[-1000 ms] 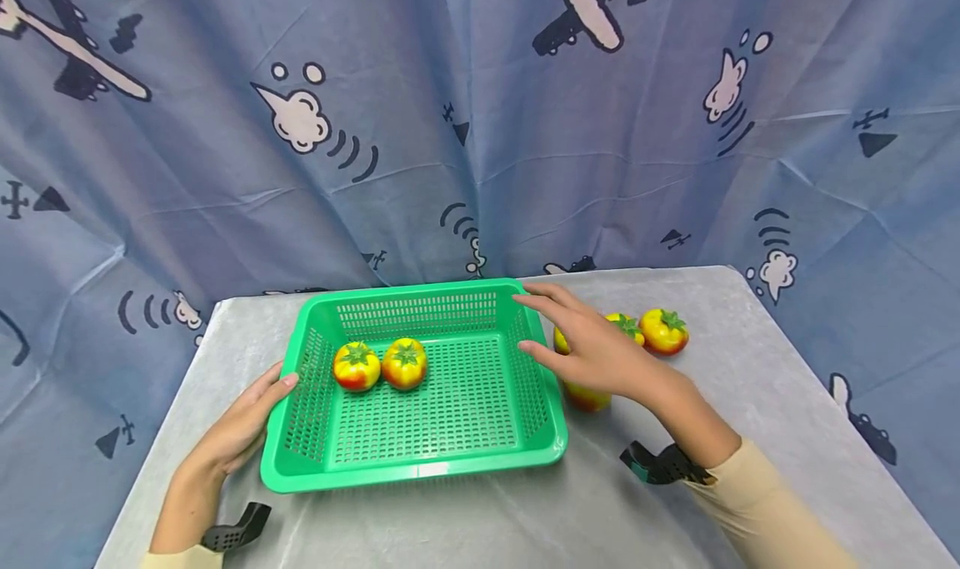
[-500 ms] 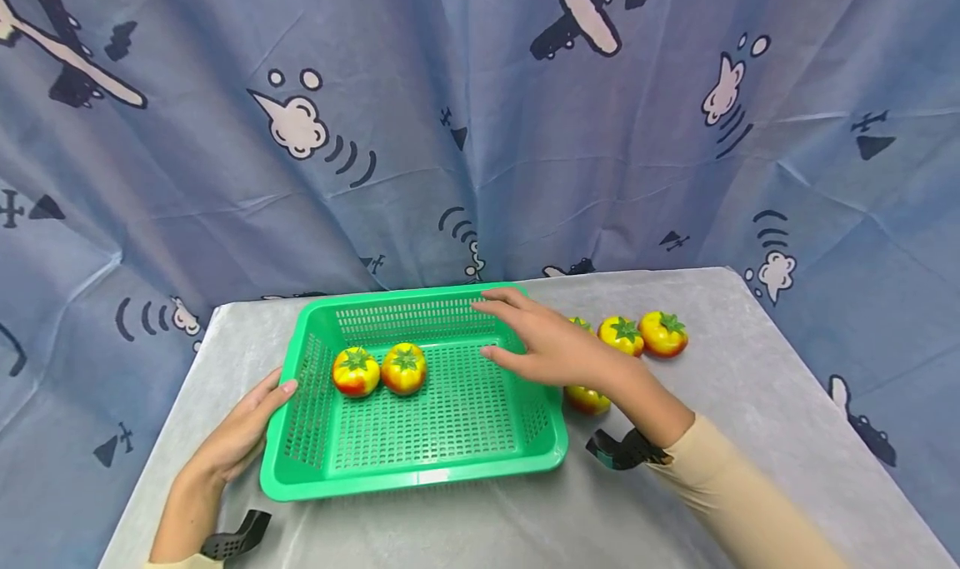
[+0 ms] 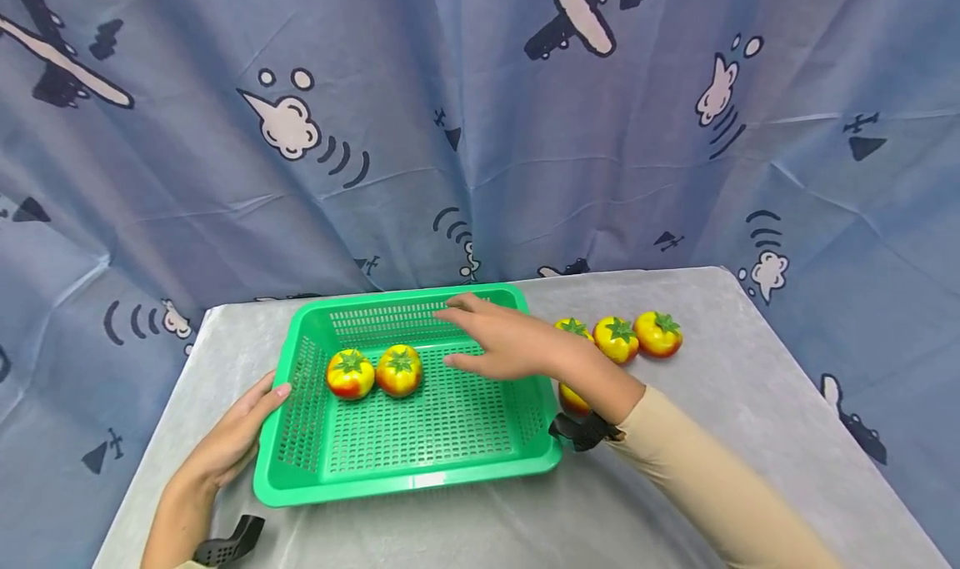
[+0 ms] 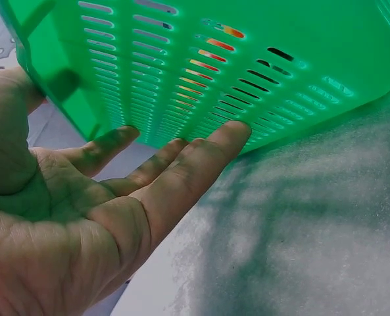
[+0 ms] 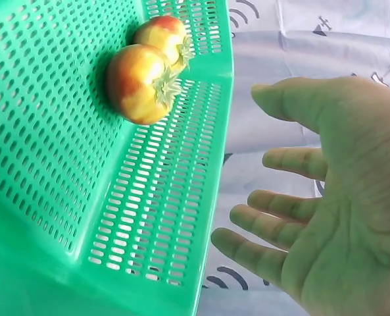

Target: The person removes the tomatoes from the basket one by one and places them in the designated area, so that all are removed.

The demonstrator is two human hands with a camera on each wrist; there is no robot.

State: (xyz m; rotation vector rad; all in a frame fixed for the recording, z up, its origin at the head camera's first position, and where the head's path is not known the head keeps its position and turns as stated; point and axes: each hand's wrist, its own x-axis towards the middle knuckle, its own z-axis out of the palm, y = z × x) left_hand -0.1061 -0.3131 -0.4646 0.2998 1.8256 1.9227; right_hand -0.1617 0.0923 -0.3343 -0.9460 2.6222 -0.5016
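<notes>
A green plastic basket with slotted walls stands on the table. Two yellow-and-red tomatoes with green leafy tops lie side by side in its left half. My left hand holds the basket's left side, thumb over the rim; in the left wrist view its fingers lie against the outer wall. Over the basket's right half hovers my right hand, fingers spread and nothing in it. The right wrist view shows its bare palm beside the basket rim, with both tomatoes beyond.
Several more tomatoes lie on the table just right of the basket, one of them partly behind the right forearm. A grey-white cloth covers the table. Behind it hangs a blue curtain printed with planes.
My right hand has moved left from above the tomatoes beside the basket to over the basket's inside, uncovering those tomatoes. The left hand keeps its place at the basket; the view shifts slightly.
</notes>
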